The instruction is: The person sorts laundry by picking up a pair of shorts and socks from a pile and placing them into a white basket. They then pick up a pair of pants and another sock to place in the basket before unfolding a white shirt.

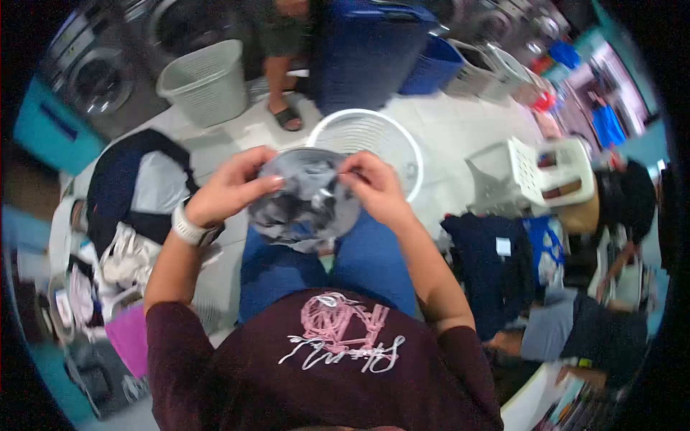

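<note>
A grey patterned garment [305,205], gathered into a rounded bundle, hangs over my lap between both hands. Its exact kind is hard to make out. My left hand [241,183] grips its left upper edge, thumb on top and fingers partly hidden behind. At the opposite edge, my right hand [374,188] pinches the fabric between thumb and fingers. Just beyond the garment, a round white laundry basket [413,154] stands on the floor, partly covered by the bundle.
Dark clothes [492,269] are piled at my right, near a white plastic chair [528,172]. On the left lie a black bag [108,179] and white cloth [126,255]. A grey basket [205,82], a standing person's leg [279,82] and a tall blue bin [366,57] are ahead.
</note>
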The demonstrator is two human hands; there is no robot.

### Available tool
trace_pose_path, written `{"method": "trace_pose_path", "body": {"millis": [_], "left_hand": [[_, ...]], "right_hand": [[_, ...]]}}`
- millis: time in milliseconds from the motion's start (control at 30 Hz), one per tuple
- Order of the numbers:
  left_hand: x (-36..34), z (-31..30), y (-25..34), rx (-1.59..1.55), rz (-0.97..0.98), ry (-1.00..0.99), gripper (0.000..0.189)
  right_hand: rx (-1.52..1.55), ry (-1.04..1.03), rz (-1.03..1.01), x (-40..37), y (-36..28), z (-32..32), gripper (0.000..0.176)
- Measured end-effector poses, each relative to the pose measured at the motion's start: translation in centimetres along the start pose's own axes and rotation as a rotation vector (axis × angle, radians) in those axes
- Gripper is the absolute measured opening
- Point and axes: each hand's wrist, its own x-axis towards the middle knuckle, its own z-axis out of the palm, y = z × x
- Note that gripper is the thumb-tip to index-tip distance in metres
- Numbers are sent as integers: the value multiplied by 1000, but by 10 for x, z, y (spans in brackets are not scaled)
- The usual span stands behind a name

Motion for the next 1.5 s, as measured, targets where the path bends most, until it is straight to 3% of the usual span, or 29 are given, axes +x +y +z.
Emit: {"method": "trace_pose_path", "body": {"millis": [67,100,167,233,300,433,500,600,667,700,800,933,1033,1100,1133,1267,1367,1433,1500], "left_hand": [[4,3,-8,115,-33,-20,20],[7,2,-16,198,-55,-35,19],[14,6,-31,603,68,-44,21],[24,10,-45,996,320,50,28],[39,12,-54,1084,321,204,33],[71,16,-70,941,452,195,38],[85,23,-74,925,385,146,41],[103,23,-75,985,440,49,38],[109,27,-78,728,203,-136,32],[108,32,-72,733,205,-137,32],[95,52,-50,496,91,-406,35],[85,57,-52,222,-117,-445,45],[83,55,-93,58,-139,-376,43],[86,52,-107,104,-330,-410,34],[87,57,-120,35,-344,-414,25],[99,66,-165,55,-422,-469,18],[99,85,-170,136,-380,-492,22],[99,85,-186,97,-362,-584,36],[104,77,-206,14,-450,-629,43]], "right_hand": [[-315,22,-140,-11,-16,-5,13],[-358,52,-117,-19,-17,-3,15],[-576,195,-282,-37,-20,1,18],[-755,285,-308,-57,-23,1,17],[-813,426,-334,-74,-30,1,14],[-985,522,-244,-109,-42,-23,18],[-1015,584,-180,-125,-40,-37,22],[-980,731,128,-141,-33,-53,28],[-991,770,150,-153,-26,-58,22],[-1003,797,175,-160,-23,-60,16],[-1000,739,297,-179,-14,-67,15],[-994,666,407,-193,-8,-78,12],[-1000,567,544,-205,0,-86,10],[-1023,489,573,-209,24,-90,9],[-1030,470,595,-210,31,-89,9],[-987,366,738,-211,61,-84,12],[-995,286,815,-211,64,-80,18],[-974,193,881,-211,61,-81,24],[-920,118,969,-206,52,-85,30]]}}
